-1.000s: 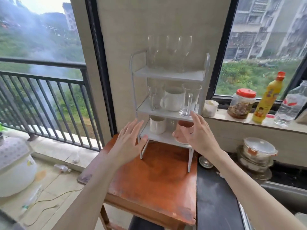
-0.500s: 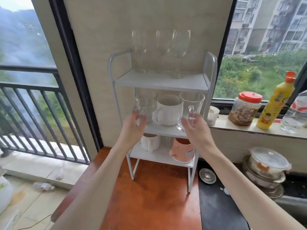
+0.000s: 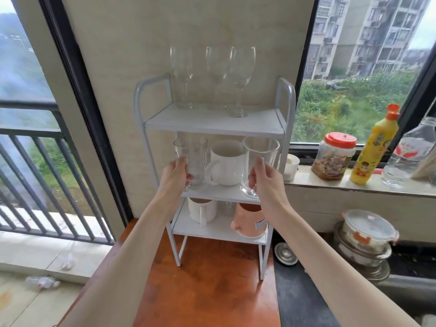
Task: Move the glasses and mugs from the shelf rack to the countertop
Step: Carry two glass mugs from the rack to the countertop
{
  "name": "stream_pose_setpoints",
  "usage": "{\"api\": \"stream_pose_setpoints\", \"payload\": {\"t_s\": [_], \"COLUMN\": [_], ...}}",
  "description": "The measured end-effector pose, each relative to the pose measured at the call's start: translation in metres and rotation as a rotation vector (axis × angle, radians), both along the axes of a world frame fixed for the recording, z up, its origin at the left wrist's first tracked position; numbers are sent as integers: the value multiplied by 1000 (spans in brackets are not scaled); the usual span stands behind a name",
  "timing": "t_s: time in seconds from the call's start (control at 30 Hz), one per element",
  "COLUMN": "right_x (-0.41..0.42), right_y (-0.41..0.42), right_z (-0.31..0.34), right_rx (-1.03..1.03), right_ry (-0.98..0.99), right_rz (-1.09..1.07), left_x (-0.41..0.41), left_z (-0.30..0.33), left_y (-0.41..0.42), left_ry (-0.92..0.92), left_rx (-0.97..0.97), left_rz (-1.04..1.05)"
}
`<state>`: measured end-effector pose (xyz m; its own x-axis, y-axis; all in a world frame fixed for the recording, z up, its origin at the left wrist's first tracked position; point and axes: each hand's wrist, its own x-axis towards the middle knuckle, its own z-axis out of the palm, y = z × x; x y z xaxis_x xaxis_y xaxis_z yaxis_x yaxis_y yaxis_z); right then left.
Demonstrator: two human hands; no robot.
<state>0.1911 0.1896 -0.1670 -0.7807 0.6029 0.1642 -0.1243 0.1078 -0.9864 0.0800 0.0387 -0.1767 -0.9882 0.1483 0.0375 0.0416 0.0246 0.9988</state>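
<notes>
A white three-tier shelf rack stands on an orange wooden table. Three tall stemmed glasses sit on its top tier. On the middle tier my left hand grips a clear glass mug at the left. There my right hand grips a second clear glass mug at the right. A white mug stands between them. The bottom tier holds a white mug, a small glass behind it and a pink mug.
A dark countertop runs right of the table, with a small metal lid and stacked lidded pots. The window sill holds a white cup, a red-lidded jar, a yellow bottle and a clear bottle.
Both hands rose from the bottom tier to the middle tier and closed on the two clear glass mugs. The view moved closer to the rack.
</notes>
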Motion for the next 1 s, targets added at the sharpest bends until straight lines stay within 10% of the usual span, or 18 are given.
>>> {"api": "stream_pose_setpoints", "payload": {"t_s": [0.43,1.0], "right_x": [87,400], "right_y": [-48,-46], "right_z": [-17,-53], "right_rx": [-8,-128], "right_ry": [112,-11], "right_rz": [-17,-543], "left_x": [77,315], "left_z": [-2,-39], "left_y": [-62,0], "left_ry": [-2,-76], "left_rx": [158,113], "left_rz": [-18,-605]}}
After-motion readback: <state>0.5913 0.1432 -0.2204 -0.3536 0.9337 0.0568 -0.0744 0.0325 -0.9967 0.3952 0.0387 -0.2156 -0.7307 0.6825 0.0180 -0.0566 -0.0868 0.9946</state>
